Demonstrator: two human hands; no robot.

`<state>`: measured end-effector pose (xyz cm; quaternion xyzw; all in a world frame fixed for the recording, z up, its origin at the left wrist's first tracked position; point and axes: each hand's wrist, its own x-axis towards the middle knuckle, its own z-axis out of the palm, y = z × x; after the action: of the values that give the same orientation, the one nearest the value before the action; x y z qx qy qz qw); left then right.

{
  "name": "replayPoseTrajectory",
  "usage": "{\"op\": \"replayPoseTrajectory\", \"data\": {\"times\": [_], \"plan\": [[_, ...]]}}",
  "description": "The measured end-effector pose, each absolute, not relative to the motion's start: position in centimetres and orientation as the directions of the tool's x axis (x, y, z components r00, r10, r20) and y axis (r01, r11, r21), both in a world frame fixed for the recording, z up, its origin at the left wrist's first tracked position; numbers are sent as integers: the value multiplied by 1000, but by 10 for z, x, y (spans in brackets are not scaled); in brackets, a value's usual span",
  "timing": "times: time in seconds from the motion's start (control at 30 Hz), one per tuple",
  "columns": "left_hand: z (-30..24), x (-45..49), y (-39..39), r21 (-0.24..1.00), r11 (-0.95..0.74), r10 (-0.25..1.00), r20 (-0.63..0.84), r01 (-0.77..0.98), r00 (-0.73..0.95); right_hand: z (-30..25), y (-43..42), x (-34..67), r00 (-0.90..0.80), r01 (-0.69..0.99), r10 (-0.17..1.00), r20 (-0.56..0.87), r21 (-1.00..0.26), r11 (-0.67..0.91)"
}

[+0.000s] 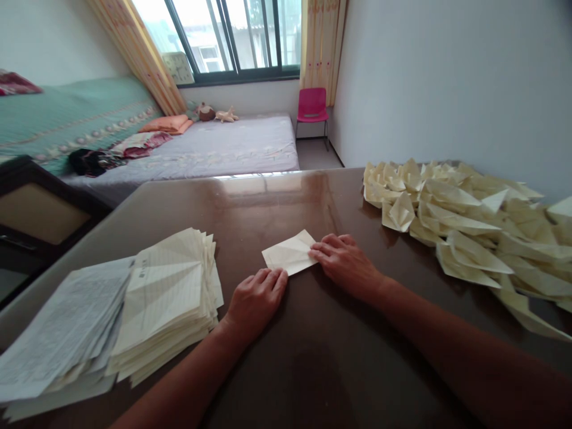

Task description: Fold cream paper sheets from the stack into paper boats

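On the bench (308,357) | you seem mid-fold on the small paper (288,255) | left hand (257,298), right hand (346,262) touch it, can't tell if pinching | next fold needs neat edges

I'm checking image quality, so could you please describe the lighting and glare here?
Head view: window partly washed out; its reflection shines on the brown table, near its far edge; right forearm dim toward the corner; folded paper bright, its crease discernible.
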<state>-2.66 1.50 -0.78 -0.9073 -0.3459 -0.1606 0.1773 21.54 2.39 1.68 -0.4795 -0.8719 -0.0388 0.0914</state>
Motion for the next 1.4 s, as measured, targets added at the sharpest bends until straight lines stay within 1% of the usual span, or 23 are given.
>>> {"op": "replayPoseTrajectory", "data": {"times": [0.2,0.27,0.4,0.53,0.63,0.73,0.87,1.0,1.07,1.13,1.2,1.27,1.33,1.4], "plan": [[-10,-31,18,-197,-701,561,443,686,700,6,32,224,-516,835,801,302,-30,549],[-9,-32,19,-181,-702,560,456,688,691,6,32,225,-529,815,779,336,-55,577],[-4,-31,20,-122,-693,584,484,711,652,13,25,220,-592,732,698,404,-95,675],[-1,-30,17,-97,-730,565,470,676,678,22,10,210,-710,624,602,366,-71,779],[-1,-30,15,-30,-787,538,457,617,708,27,2,204,-775,555,535,336,-43,831],[-2,-29,15,33,-808,527,485,588,697,30,3,203,-807,513,507,302,-67,856],[-4,-27,18,89,-786,570,487,612,662,34,14,212,-792,530,563,234,-193,826],[-5,-28,20,95,-785,595,390,612,703,33,22,223,-818,494,562,119,-353,794],[-4,-31,19,106,-804,583,338,586,739,30,24,226,-816,468,569,104,-459,755],[-2,-36,18,142,-816,575,301,560,761,26,26,226,-786,449,608,114,-570,688],[0,-41,18,191,-821,572,286,539,769,21,27,226,-733,457,672,106,-655,602],[2,-46,19,241,-823,566,273,514,778,16,28,223,-659,488,748,82,-711,507],[4,-50,21,289,-822,559,252,490,790,9,28,220,-557,519,827,71,-748,414],[6,-52,22,325,-816,559,227,479,798,2,29,215,-435,558,896,90,-754,347]]}}
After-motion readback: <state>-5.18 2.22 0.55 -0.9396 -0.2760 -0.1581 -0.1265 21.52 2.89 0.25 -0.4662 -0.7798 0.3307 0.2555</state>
